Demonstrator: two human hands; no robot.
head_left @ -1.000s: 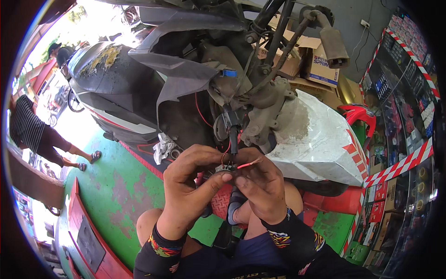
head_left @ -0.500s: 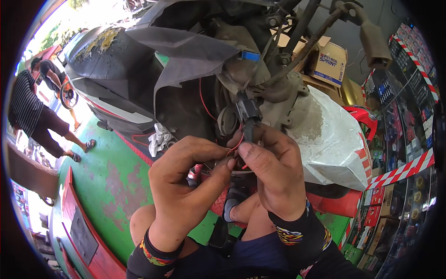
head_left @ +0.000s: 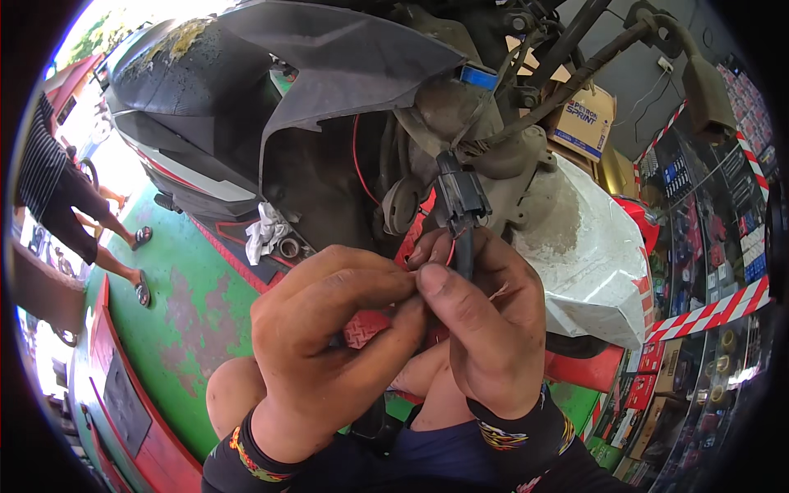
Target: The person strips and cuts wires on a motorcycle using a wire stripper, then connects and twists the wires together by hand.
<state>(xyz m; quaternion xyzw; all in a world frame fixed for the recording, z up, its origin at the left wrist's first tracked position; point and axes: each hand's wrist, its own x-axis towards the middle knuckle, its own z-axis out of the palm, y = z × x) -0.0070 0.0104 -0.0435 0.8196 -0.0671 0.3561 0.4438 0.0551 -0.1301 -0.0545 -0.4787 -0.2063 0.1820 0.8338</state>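
Note:
My left hand (head_left: 333,324) is closed in a pinch, its fingertips pressed against my right thumb. A thin red wire (head_left: 451,250) runs down into the meeting fingers, where its end is hidden. My right hand (head_left: 491,320) is closed on this wire, its fingers curled behind the dark cable below a black plug connector (head_left: 461,191). That connector stands upright just above the fingers, in front of the scooter's stripped front. Another stretch of red wire (head_left: 357,168) hangs inside the dark body opening to the left.
The scooter's grey panel (head_left: 345,57) arches over the opening. A white fairing (head_left: 583,255) lies to the right. Crumpled white paper (head_left: 267,232) and a small ring sit on the footboard. A person in dark shorts (head_left: 78,218) stands at far left; a glass display case (head_left: 707,246) lines the right.
The view has shifted, and the connector shows more fully above my right hand. My left fingertips have come together with my right thumb, covering the wire end that was visible before.

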